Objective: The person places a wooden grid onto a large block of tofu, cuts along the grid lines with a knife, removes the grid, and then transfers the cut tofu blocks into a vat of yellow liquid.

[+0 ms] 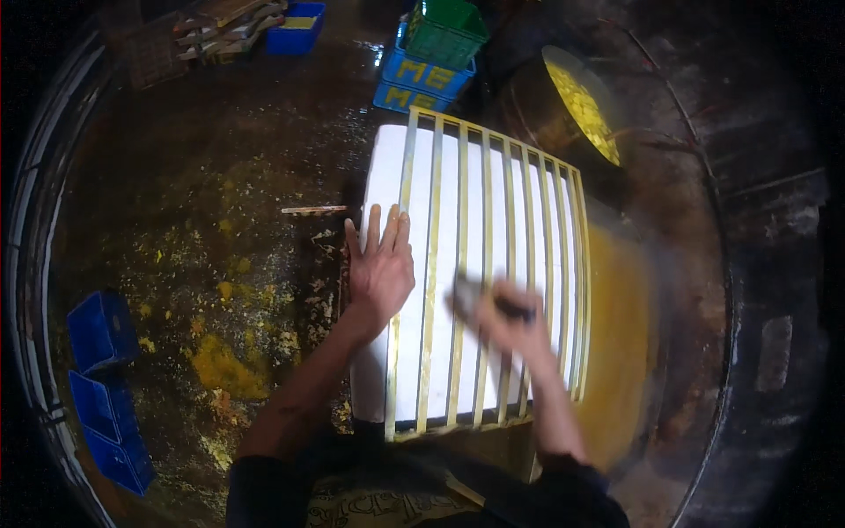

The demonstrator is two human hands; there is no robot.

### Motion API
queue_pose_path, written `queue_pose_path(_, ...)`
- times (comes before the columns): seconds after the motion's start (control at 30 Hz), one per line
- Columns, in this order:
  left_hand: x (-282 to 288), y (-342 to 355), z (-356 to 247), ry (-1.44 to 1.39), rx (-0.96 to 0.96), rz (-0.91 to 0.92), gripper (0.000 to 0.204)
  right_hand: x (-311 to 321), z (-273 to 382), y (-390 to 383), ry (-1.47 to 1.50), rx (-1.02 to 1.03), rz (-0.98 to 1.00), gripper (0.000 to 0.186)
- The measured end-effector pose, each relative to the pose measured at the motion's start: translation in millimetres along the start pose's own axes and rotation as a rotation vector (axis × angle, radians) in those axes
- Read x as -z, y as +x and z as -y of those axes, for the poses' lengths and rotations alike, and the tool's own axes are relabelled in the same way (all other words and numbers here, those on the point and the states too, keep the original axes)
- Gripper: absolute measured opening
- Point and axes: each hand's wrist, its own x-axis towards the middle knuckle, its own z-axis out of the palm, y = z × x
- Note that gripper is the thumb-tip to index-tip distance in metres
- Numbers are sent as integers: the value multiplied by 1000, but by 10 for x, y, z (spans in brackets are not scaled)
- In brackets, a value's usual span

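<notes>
A large white slab [385, 176] lies in front of me under a yellowish slatted frame [431, 264] of long parallel strips. My left hand [384, 264] rests flat with fingers spread, on the slab's left margin and against the frame's leftmost strip. My right hand [509, 319] is over the middle of the frame, closed round a knife-like tool [466, 295] with a grey blade and a dark part at the grip. Motion blurs both the hand and the tool, so I cannot tell whether the blade touches the slab.
Stacked blue and green crates [431, 66] stand beyond the slab. A round vat [581, 101] with yellow contents is at the far right. Yellowish liquid or surface [620, 326] lies right of the frame. Blue bins [110, 414] sit at left on the stained wet floor [176, 220].
</notes>
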Motion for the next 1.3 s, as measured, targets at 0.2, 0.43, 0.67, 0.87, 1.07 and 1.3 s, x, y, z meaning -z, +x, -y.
queue_pose_path(0.2, 0, 83, -69, -41, -16, 21, 48, 112, 120, -1092, 71, -63, 276, 17)
queue_pose_path(0.43, 147, 22, -182, -129, -48, -5, 48, 111, 133, 2155, -316, 659, -371, 28)
queue_pose_path(0.67, 120, 4, -17, -117, -9, 75, 51, -219, 253, 1835, -373, 275, -87, 25)
queue_pose_path(0.87, 9, 36, -10, -117, -40, 25, 49, -310, 359, -856, -88, -138, 242, 8)
queue_pose_path(1.07, 8, 64, 2, -122, -33, 16, 50, -67, 490, -457, 76, 132, 56, 4)
queue_pose_path(1.3, 165, 20, -122, -86, -60, 76, 50, -321, 370, 2575, -384, 665, -352, 25)
